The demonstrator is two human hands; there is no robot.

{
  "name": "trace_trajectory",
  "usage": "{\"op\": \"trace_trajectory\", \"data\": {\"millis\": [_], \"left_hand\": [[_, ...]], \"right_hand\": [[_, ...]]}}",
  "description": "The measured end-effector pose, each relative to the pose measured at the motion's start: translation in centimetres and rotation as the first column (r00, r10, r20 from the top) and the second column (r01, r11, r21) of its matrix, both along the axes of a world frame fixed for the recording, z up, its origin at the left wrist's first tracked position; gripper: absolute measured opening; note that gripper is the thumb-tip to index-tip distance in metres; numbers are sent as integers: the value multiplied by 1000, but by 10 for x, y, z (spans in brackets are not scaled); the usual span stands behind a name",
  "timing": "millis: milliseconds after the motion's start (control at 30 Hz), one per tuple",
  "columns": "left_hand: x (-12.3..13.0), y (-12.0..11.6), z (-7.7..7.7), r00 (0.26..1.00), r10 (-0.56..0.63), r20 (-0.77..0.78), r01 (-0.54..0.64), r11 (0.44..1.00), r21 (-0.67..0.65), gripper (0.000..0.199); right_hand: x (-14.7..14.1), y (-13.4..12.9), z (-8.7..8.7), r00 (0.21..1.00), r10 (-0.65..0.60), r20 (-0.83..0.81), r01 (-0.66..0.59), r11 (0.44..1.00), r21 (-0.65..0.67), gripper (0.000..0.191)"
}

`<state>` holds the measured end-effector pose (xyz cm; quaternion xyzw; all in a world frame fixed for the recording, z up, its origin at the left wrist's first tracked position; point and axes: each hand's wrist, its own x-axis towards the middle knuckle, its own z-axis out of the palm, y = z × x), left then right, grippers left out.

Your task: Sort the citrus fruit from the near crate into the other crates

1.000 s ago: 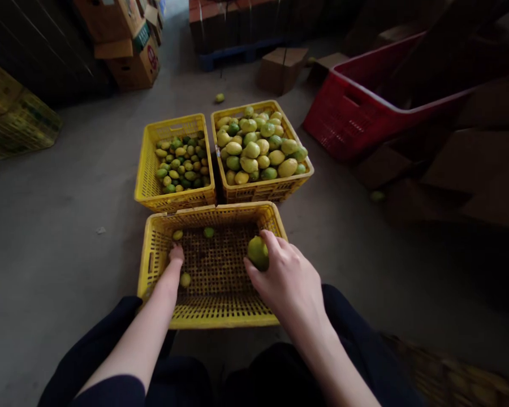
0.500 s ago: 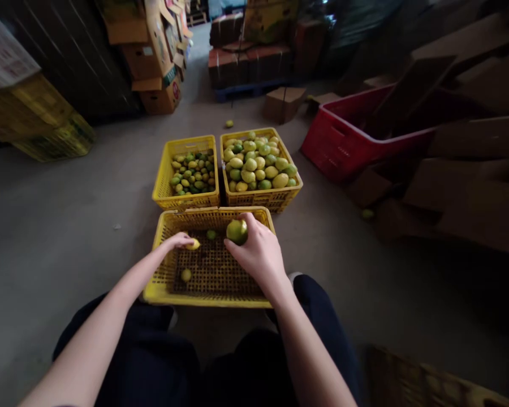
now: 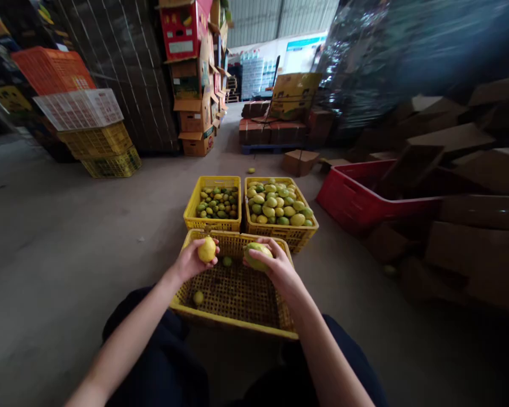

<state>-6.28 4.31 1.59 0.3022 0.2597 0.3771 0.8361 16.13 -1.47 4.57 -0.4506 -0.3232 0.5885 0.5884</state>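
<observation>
My left hand is closed around a yellow lemon, palm turned up. A larger green-yellow lemon is gripped in my right hand. Both hands are raised over the nearest yellow crate, which stands between my legs. Inside it lie a green lemon towards the back and a yellowish one at the front left. Behind it, the left yellow crate holds small green and yellow lemons. The right yellow crate is heaped with larger ones.
To the right sits a red crate with cardboard in it, beside piled cardboard. Stacked plastic crates stand at the left, cardboard boxes further back. One loose lemon lies on the floor beyond the crates.
My left hand has lifted its lemon from low in the near crate and turned it up. My right hand still holds its lemon, now turned differently. The camera view has tilted upward.
</observation>
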Motion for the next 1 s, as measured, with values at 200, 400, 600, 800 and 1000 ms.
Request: {"op": "trace_trajectory", "data": {"millis": [200, 400, 600, 800, 1000], "left_hand": [[18, -16, 6, 987, 150, 58, -145, 987, -73, 24], [16, -9, 6, 959, 281, -34, -280, 925, -258, 34], [13, -9, 6, 930, 363, -59, -356, 848, -392, 32], [11, -12, 9, 923, 374, -96, -384, 865, -323, 16], [7, -11, 0, 965, 260, 11, -243, 913, -328, 33]], "right_hand": [[-22, -2, -8, 956, 12, -293, -95, 958, -272, 21], [-35, 12, -20, 949, -13, -315, -89, 947, -307, 26], [-43, 19, -15, 925, -150, -349, 24, 940, -341, 25], [-44, 22, -12, 907, -135, -398, -5, 943, -331, 18], [-42, 24, -18, 930, 31, -367, -125, 964, -235, 21]]}}
